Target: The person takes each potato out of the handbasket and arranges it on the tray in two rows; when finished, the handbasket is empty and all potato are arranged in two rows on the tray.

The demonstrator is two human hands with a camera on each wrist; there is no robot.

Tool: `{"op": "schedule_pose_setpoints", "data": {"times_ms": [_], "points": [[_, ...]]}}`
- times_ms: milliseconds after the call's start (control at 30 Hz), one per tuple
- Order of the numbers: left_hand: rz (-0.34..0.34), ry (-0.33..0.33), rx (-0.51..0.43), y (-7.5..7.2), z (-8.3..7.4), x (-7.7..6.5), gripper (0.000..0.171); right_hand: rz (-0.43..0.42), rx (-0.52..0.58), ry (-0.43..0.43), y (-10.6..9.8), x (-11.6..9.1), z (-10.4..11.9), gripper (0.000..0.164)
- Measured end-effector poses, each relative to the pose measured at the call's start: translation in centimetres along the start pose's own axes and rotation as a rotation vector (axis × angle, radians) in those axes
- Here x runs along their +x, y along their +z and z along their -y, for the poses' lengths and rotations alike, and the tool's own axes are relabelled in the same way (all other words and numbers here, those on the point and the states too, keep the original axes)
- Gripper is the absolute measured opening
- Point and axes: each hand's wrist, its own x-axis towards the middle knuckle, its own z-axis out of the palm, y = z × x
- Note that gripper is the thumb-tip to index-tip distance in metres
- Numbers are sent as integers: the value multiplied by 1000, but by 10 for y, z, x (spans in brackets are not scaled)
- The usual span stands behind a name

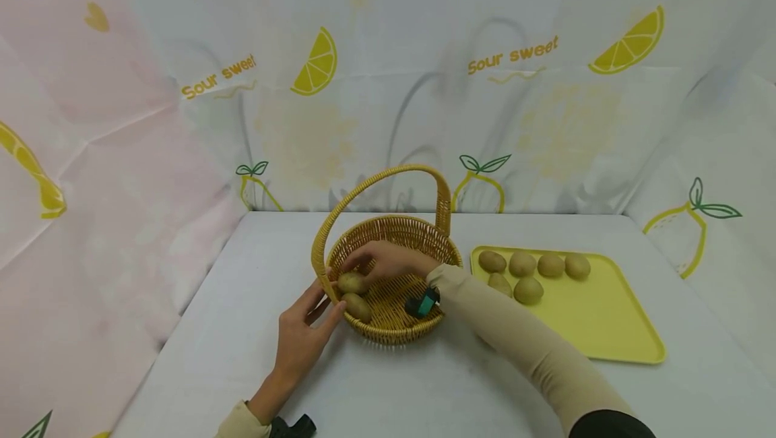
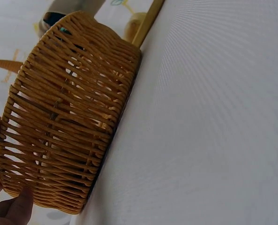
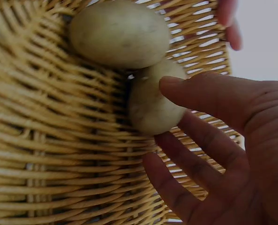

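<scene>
A round wicker basket point(image 1: 391, 337) with a tall arched handle point(image 1: 382, 178) stands on the white table. My left hand point(image 1: 303, 333) grips its rim on the left, by the foot of the handle; in the left wrist view, fingers point(image 2: 19, 206) show against the outer weave. Inside, two potatoes lie side by side along the left wall. My right hand point(image 1: 388, 259) reaches into the basket and holds the farther potato point(image 1: 350, 282), its thumb on one side and fingers on the other in the right wrist view. The nearer potato point(image 1: 356, 308) rests beside it.
To the right of the basket lies a yellow tray point(image 1: 606, 317) with several potatoes point(image 1: 529, 290) towards its left and far side. A printed lemon-pattern cloth point(image 1: 388, 87) hangs behind the table point(image 1: 230, 330). My right forearm crosses the tray's near left corner.
</scene>
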Motion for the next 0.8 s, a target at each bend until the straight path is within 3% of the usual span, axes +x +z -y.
{"op": "schedule_pose_setpoints", "data": {"times_ms": [267, 400, 533, 800], "points": [[-9, 26, -7, 3, 3, 0, 61, 14, 5, 24, 3, -4, 1, 49], [-19, 43, -6, 1, 4, 1, 63, 0, -44, 25, 4, -1, 2, 49], [-5, 34, -29, 2, 5, 1, 67, -59, -79, 20, 4, -2, 1, 47], [-1, 27, -29, 0, 0, 2, 64, -164, -23, 20, 2, -3, 0, 47]]}}
